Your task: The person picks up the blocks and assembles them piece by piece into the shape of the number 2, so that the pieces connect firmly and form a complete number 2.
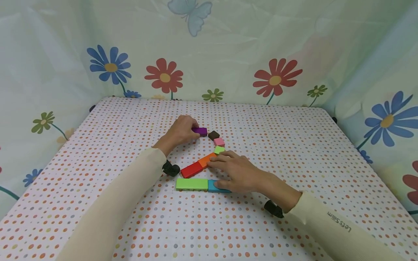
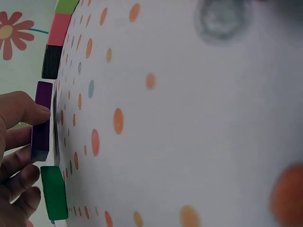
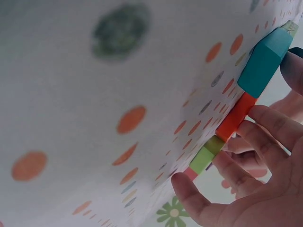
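Note:
My left hand pinches a purple block between thumb and fingers. In the left wrist view, a thin gap shows between that block and the cloth, and a green block stands below it, near the lower fingers. Right of the purple block, a dark brown block, a pink block and a small light green block curve toward an orange block. My right hand spreads its fingers, fingertips at the orange block and thumb at a blue block.
A red block continues the line from the orange one. A long light green block lies end to end with the blue one, nearer me. Dotted cloth covers the table, and a flowered curtain hangs behind it.

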A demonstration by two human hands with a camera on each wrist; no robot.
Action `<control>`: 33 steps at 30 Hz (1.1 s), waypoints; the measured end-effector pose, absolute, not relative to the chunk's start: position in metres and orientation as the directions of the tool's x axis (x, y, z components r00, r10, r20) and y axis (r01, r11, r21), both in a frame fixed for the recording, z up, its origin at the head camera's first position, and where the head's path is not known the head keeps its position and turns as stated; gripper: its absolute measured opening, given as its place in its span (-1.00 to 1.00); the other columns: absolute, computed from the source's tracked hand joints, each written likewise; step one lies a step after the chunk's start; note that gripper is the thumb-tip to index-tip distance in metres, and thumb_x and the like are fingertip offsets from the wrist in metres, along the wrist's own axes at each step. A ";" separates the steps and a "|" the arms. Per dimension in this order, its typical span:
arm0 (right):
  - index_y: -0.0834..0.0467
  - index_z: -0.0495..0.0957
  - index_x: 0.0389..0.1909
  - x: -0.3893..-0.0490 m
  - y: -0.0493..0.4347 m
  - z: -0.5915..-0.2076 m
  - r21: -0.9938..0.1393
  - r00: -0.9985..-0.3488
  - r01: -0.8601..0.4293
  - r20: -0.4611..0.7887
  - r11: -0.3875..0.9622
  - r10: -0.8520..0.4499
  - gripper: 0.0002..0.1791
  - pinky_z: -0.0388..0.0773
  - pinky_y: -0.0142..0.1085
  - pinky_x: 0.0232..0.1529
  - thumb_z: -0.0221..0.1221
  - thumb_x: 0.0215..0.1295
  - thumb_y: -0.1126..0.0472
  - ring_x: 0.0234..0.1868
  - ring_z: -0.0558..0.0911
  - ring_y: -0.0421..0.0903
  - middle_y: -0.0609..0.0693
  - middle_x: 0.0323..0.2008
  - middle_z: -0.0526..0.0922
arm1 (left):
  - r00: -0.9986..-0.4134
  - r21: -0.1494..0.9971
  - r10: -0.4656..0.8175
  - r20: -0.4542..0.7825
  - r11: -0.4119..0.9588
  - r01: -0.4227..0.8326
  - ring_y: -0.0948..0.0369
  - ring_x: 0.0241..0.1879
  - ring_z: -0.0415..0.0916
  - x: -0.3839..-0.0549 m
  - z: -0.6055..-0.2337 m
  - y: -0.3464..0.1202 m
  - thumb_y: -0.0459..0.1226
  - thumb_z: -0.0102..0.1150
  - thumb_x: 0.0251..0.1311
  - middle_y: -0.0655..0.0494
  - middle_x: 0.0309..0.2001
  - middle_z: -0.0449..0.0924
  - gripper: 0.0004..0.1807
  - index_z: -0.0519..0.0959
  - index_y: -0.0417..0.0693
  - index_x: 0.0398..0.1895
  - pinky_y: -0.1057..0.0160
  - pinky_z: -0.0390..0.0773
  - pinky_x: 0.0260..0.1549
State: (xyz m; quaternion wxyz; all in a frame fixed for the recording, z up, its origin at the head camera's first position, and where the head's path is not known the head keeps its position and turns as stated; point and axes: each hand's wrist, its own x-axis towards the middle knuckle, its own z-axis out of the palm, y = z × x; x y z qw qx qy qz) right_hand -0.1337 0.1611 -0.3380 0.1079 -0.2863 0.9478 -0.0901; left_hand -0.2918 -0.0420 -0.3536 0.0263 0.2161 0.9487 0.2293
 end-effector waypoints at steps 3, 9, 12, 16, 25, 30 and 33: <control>-0.02 0.41 0.45 -0.134 0.161 -0.338 -0.229 -0.813 -0.525 -0.151 0.820 -0.563 -0.31 0.34 0.30 0.24 0.30 0.32 -0.07 0.49 0.20 0.10 -0.07 0.45 0.38 | -0.906 0.426 0.419 0.058 0.810 0.402 0.07 -0.01 0.44 -0.291 -0.354 -0.043 -0.20 0.38 0.20 -0.02 -0.03 0.65 -0.65 0.71 -0.15 0.01 0.11 0.50 0.09; -0.04 0.41 0.45 -0.135 0.159 -0.339 -0.225 -0.814 -0.523 -0.155 0.822 -0.560 -0.30 0.31 0.31 0.22 0.30 0.32 -0.09 0.50 0.18 0.09 -0.08 0.45 0.37 | -0.909 0.369 0.411 0.067 0.836 0.406 0.08 0.00 0.43 -0.292 -0.356 -0.045 -0.14 0.39 0.20 0.05 -0.06 0.69 -0.66 0.73 -0.06 0.00 -0.02 0.38 0.11; -0.05 0.41 0.45 -0.134 0.158 -0.339 -0.220 -0.818 -0.518 -0.158 0.827 -0.554 -0.30 0.30 0.31 0.20 0.30 0.32 -0.10 0.50 0.18 0.09 -0.09 0.45 0.37 | -0.908 0.362 0.414 0.066 0.838 0.408 0.08 0.02 0.42 -0.292 -0.357 -0.045 -0.12 0.39 0.20 0.06 -0.07 0.70 -0.67 0.73 -0.04 0.00 -0.06 0.34 0.12; -0.06 0.41 0.45 -0.134 0.158 -0.339 -0.208 -0.821 -0.515 -0.159 0.832 -0.548 -0.30 0.30 0.29 0.19 0.30 0.31 -0.11 0.50 0.17 0.08 -0.09 0.45 0.38 | -0.909 0.368 0.413 0.059 0.837 0.404 0.08 0.04 0.40 -0.293 -0.358 -0.044 -0.13 0.40 0.20 0.06 -0.05 0.70 -0.66 0.73 -0.04 0.02 -0.08 0.32 0.14; -0.05 0.41 0.45 -0.133 0.159 -0.338 -0.210 -0.825 -0.506 -0.165 0.837 -0.540 -0.30 0.30 0.29 0.20 0.30 0.32 -0.10 0.50 0.17 0.08 -0.09 0.45 0.38 | -0.907 0.353 0.419 0.048 0.842 0.408 0.07 0.05 0.39 -0.294 -0.359 -0.041 -0.12 0.38 0.21 0.06 -0.01 0.68 -0.63 0.71 -0.02 0.06 -0.10 0.31 0.14; -0.05 0.41 0.45 -0.134 0.160 -0.338 -0.206 -0.825 -0.510 -0.160 0.835 -0.542 -0.30 0.30 0.29 0.20 0.30 0.32 -0.10 0.50 0.18 0.08 -0.09 0.45 0.38 | -0.905 0.348 0.423 0.046 0.843 0.411 0.05 0.08 0.40 -0.294 -0.359 -0.040 -0.10 0.37 0.23 0.06 0.02 0.68 -0.61 0.70 -0.02 0.09 -0.11 0.32 0.15; -0.05 0.41 0.45 -0.134 0.160 -0.338 -0.211 -0.823 -0.512 -0.158 0.833 -0.546 -0.31 0.30 0.29 0.21 0.30 0.32 -0.09 0.50 0.18 0.08 -0.09 0.45 0.38 | -0.910 0.351 0.413 0.040 0.847 0.400 0.06 0.10 0.39 -0.293 -0.358 -0.040 -0.09 0.39 0.21 0.06 0.05 0.67 -0.56 0.67 -0.01 0.13 -0.11 0.32 0.16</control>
